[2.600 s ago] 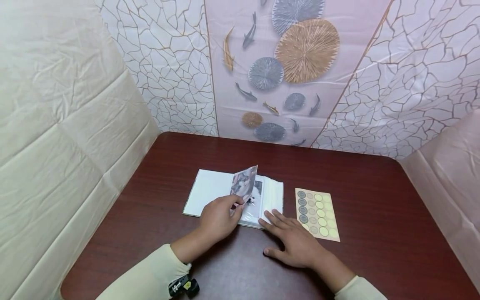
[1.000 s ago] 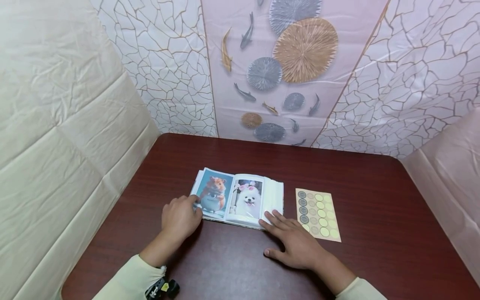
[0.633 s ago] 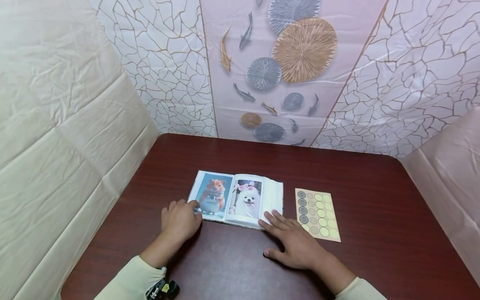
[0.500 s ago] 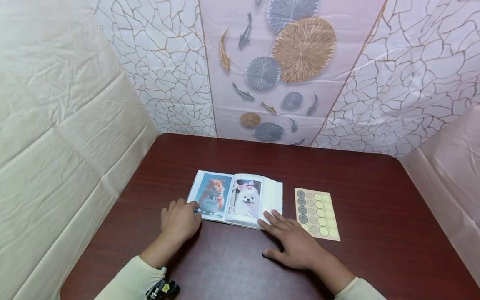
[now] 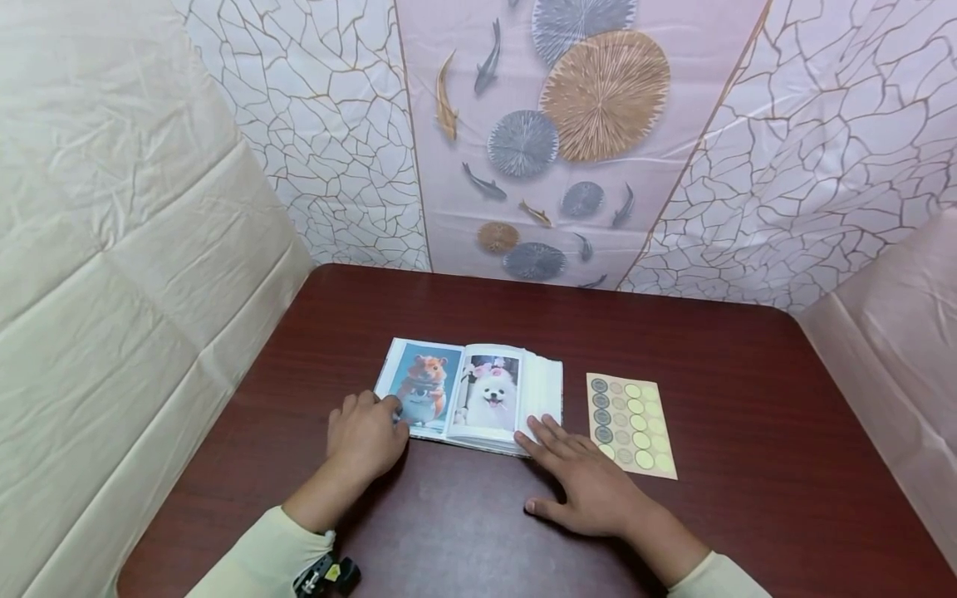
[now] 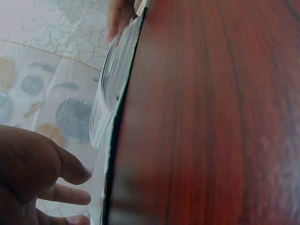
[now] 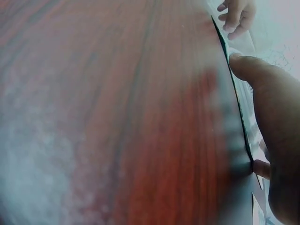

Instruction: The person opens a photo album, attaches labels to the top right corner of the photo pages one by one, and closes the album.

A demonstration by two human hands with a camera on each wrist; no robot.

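A photo album (image 5: 542, 390) lies spread on the table, a hamster picture (image 5: 423, 390) on its left page and a white fluffy dog picture (image 5: 489, 394) on its right. My left hand (image 5: 368, 436) is at the album's lower left corner; in the left wrist view its fingers (image 6: 70, 194) reach loosely over the page, gripping nothing. Flat and spread, my right hand (image 5: 586, 486) rests its fingertips on the album's lower right corner. The right wrist view has that hand (image 7: 281, 112) close along the album's near edge.
Right of the album lies a sheet of round stickers (image 5: 631, 428), grey, tan and yellow, its lower left part behind my right hand. The reddish-brown table (image 5: 463, 531) ends at a patterned cloth backdrop (image 5: 478, 166), with pale cloth (image 5: 127, 291) along the left side.
The leaf my left hand held up has turned over to the left, showing the hamster picture. That hand moved left with it, then shifted slightly right. My right hand has stayed put.
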